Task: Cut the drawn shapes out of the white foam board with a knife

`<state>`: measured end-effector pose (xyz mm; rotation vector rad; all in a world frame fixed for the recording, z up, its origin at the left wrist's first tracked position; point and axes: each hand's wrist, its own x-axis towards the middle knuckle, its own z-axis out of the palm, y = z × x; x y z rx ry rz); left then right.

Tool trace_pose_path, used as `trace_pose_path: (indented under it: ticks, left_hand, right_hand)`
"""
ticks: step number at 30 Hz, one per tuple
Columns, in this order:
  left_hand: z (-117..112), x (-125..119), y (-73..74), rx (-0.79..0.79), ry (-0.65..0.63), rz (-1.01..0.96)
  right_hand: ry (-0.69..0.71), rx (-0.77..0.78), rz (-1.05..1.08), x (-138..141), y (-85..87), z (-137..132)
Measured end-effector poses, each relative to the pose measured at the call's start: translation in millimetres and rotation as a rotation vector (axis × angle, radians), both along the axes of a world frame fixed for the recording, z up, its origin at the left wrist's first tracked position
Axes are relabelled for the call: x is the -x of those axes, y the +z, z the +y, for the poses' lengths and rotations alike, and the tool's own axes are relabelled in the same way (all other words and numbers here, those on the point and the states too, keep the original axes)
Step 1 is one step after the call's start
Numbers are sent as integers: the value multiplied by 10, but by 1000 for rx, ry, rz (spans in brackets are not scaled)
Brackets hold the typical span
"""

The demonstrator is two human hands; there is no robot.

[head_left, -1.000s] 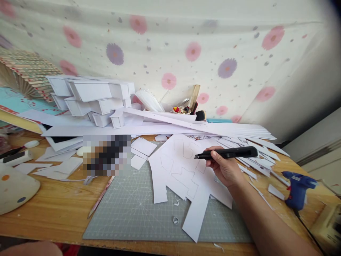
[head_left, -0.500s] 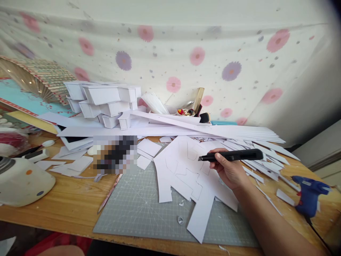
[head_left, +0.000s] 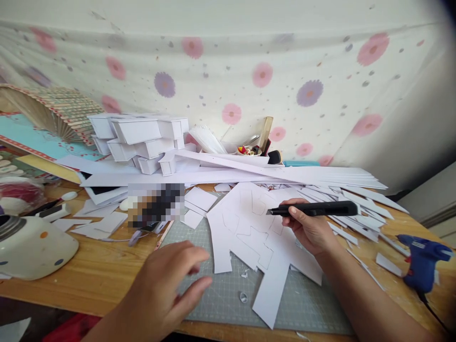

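My right hand (head_left: 308, 232) is closed round a black utility knife (head_left: 320, 209), its blade tip pointing left above a white foam board sheet (head_left: 242, 256). Outlines are drawn on that irregularly cut sheet, which lies on a grey cutting mat (head_left: 210, 308). My left hand (head_left: 171, 280) hovers over the mat's left part, thumb and forefinger apart, nothing between them. It is left of the sheet and not touching it. A small curled ring (head_left: 243, 297) and tiny scraps lie near the sheet's lower edge.
A white board model (head_left: 137, 137) stands at the back left, beside long white strips (head_left: 249, 175). Offcuts (head_left: 356, 204) pile up to the right. A blue glue gun (head_left: 420, 261) rests at the right edge, a spotted jar (head_left: 35, 247) at the left.
My left hand has come into view from below, over the left part of the mat. My right hand keeps hold of the utility knife in nearly the same place.
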<state>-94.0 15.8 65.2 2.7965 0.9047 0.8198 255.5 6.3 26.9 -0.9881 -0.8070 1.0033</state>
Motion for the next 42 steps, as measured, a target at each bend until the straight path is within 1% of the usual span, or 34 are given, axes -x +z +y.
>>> trace_pose_path:
  ticks: [1, 4, 6, 7, 10, 12, 14, 17, 19, 21, 23, 27, 33, 38, 42]
  left_hand:
    - [46, -105, -68, 30, -48, 68]
    - [134, -340, -284, 31, -75, 149]
    - [156, -422, -378, 34, -88, 222]
    - [163, -450, -402, 38, -91, 268]
    - [188, -535, -404, 63, -86, 399]
    - [209, -598, -393, 70, -76, 445]
    - [226, -655, -397, 67, -67, 452]
    - [241, -701, -430, 70, -57, 441]
    - [248, -704, -456, 77, -50, 437]
    - [255, -695, -479, 77, -50, 434]
    - [265, -684, -496, 70, -59, 426]
    - [288, -676, -515, 47, -71, 412]
    - [306, -679, -521, 58, -77, 390]
    - [314, -664, -533, 65, -81, 346]
    - [317, -655, -530, 58, -87, 349]
  right_hand:
    - [2, 14, 9, 3, 1, -1]
    - [-7, 61, 45, 35, 7, -6]
    - [-31, 82, 64, 83, 29, -4]
    - [-43, 95, 70, 116, 50, 3]
    - [-32, 159, 57, 240, 157, 73]
    - [36, 207, 2, 341, 241, 175]
    - [144, 236, -72, 450, 298, 319]
    - [298, 264, -193, 599, 274, 559]
    - [343, 293, -272, 663, 194, 685]
    - [336, 289, -325, 684, 95, 758]
    - [304, 248, -364, 670, 9, 784]
    - [271, 164, -421, 615, -78, 773]
    - [292, 134, -517, 627, -106, 761]
    - [301, 108, -524, 646, -92, 760]
    - [300, 140, -546, 641, -75, 768]
